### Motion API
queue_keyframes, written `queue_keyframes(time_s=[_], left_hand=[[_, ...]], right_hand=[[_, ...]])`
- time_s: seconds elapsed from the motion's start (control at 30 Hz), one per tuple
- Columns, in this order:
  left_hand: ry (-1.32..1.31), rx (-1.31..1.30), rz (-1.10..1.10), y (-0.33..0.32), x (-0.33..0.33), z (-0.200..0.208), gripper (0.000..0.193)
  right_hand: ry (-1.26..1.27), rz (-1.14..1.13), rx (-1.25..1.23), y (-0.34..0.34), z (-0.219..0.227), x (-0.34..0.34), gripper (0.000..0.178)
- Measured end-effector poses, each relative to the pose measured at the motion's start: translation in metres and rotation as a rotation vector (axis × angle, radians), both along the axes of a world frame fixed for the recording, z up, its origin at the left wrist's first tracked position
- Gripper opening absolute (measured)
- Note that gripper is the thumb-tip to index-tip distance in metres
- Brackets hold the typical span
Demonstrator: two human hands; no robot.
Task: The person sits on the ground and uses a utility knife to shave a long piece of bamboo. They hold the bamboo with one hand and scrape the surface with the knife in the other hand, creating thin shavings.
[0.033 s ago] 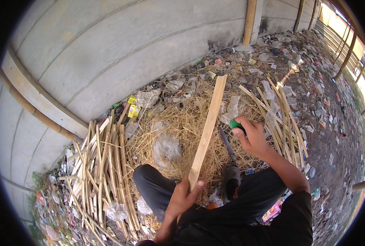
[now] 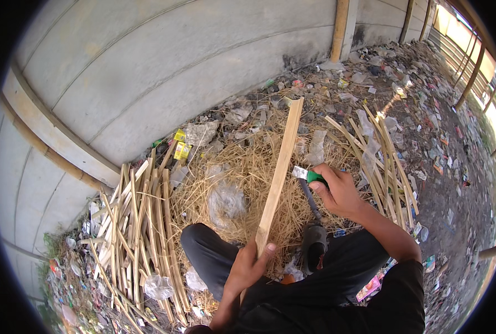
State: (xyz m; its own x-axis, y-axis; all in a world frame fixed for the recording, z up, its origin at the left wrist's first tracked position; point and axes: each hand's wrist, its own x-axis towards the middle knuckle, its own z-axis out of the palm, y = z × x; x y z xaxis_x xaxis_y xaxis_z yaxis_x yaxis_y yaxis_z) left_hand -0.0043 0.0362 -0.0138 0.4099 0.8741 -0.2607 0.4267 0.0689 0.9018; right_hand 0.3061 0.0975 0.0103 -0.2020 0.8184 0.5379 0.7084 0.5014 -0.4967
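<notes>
on littered ground beside a wall, a person in dark trousers [image 2: 206, 250] sits with both hands at work. nearest, the left hand [image 2: 249, 269] is closed around the lower part of a long pale wooden strip [image 2: 281, 167], which slants up and away between the knees, its far end raised toward the wall. a dark shoe [image 2: 314, 247] shows to the right of the strip. the right hand [image 2: 340, 192] grips the green handle of a knife [image 2: 316, 177]; its short pale blade points left, just beside the strip's right edge, though whether they touch cannot be told. under the knife lies a dark narrow bar [image 2: 310, 201]. loose straw-like shavings [image 2: 245, 161] spread beyond the knees, around a clear plastic bag [image 2: 226, 206]. more strips lie heaped at left [image 2: 139, 222] and at right [image 2: 390, 167]. farther off are yellow packets [image 2: 182, 150], the grey wall [image 2: 192, 55] and an upright post [image 2: 340, 30].
</notes>
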Motion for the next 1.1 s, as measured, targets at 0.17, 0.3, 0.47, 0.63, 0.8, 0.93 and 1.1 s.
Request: queue_keyframes(time_s=[0.17,0.3,0.47,0.63,0.8,0.93,1.1], left_hand=[[-0.227,0.145,0.042,0.006,0.003,-0.017,0.057],[-0.31,0.188,0.035,0.008,0.013,-0.007,0.054],[-0.094,0.202,0.065,0.003,0.018,0.009,0.056],[-0.046,0.253,0.131,0.0,0.025,0.011,0.064],[0.013,0.306,0.123,-0.002,0.02,-0.004,0.073],[0.036,0.253,0.104,-0.002,0.018,-0.006,0.08],[0.01,0.311,0.135,-0.002,0.021,0.001,0.08]], right_hand=[[-0.188,0.241,-0.021,-0.021,-0.005,-0.034,0.031],[-0.161,0.279,0.052,-0.028,-0.006,-0.049,0.031],[-0.163,0.241,0.083,-0.034,-0.001,-0.056,0.03],[-0.155,0.201,0.049,-0.034,0.003,-0.054,0.03],[-0.198,0.185,0.039,-0.034,0.004,-0.052,0.03],[-0.198,0.176,0.033,-0.033,0.005,-0.05,0.029],[-0.213,0.168,0.051,-0.031,0.004,-0.05,0.029]])
